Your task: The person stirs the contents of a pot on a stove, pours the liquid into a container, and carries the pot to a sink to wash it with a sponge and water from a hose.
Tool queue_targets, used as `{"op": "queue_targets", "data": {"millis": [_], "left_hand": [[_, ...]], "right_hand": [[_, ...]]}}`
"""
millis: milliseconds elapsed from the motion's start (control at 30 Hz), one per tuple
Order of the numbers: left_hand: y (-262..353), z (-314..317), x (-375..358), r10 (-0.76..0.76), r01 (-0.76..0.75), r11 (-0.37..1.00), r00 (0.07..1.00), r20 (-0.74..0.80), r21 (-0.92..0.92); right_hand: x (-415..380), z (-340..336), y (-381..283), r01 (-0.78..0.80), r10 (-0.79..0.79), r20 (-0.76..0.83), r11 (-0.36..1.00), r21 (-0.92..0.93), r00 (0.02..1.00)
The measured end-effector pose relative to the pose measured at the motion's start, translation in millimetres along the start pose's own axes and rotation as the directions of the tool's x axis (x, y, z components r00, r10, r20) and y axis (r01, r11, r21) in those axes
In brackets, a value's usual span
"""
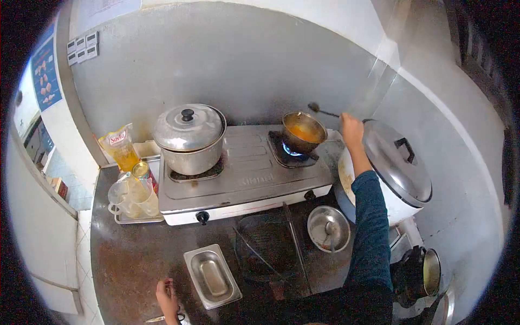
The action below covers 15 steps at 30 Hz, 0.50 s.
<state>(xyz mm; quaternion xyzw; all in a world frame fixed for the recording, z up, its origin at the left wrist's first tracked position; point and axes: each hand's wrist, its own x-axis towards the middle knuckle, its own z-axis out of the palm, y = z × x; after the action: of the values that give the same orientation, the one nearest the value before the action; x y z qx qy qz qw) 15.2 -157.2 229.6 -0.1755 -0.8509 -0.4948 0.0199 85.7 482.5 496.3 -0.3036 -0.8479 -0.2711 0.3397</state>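
My right hand (351, 129) is closed around the handle of a small dark ladle (314, 107), held up behind and to the right of a small pot (304, 132). Orange liquid fills part of that pot, which sits over a blue flame on the right burner of the gas stove (244, 162). Low in the view, my left hand (168, 299) hangs over the counter with its fingers loosely curled and apart, nothing visible in them. Scissors (157, 318) lie just below it, partly covered by the wrist. To its right rests a rectangular metal pan (213, 276).
A lidded aluminium pot (189, 143) stands on the left burner. Left of the stove, a tray holds plastic jugs (132, 197), a can and an oil pouch (123, 151). A large pot with a tilted lid (398, 162) is at right, near a metal bowl (329, 228) with a spoon.
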Motion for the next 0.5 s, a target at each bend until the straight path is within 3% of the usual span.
{"op": "queue_targets", "data": {"millis": [100,200,267,367,400,500], "left_hand": [[26.4,-1.8,0.7,0.014,-0.008,0.989,0.999,-0.042,0.148],[-12.2,6.5,0.0,-0.204,0.203,0.974,0.979,0.004,-0.103],[-12.2,4.4,1.1,-0.14,0.141,0.99,0.989,0.046,-0.017],[9.4,1.9,2.6,0.012,-0.019,0.988,0.999,0.047,0.152],[15.6,1.4,4.3,0.074,-0.081,0.973,0.996,0.043,0.215],[14.2,2.6,7.2,-0.002,-0.012,0.988,0.996,0.092,0.153]], "right_hand": [[-17.8,24.0,-14.9,0.062,-0.045,0.147,0.992,-0.111,0.988],[-30.0,51.3,-26.5,-0.033,0.054,0.288,0.996,-0.078,0.956],[-33.7,70.4,-28.9,-0.164,0.159,0.4,0.986,-0.023,0.903],[-39.3,74.5,-49.6,-0.467,0.378,0.416,0.874,0.134,0.827],[-40.9,82.9,-50.4,-0.492,0.385,0.406,0.847,0.2,0.828],[-44.4,103.5,-55.2,-0.519,0.389,0.384,0.784,0.339,0.837]]}}
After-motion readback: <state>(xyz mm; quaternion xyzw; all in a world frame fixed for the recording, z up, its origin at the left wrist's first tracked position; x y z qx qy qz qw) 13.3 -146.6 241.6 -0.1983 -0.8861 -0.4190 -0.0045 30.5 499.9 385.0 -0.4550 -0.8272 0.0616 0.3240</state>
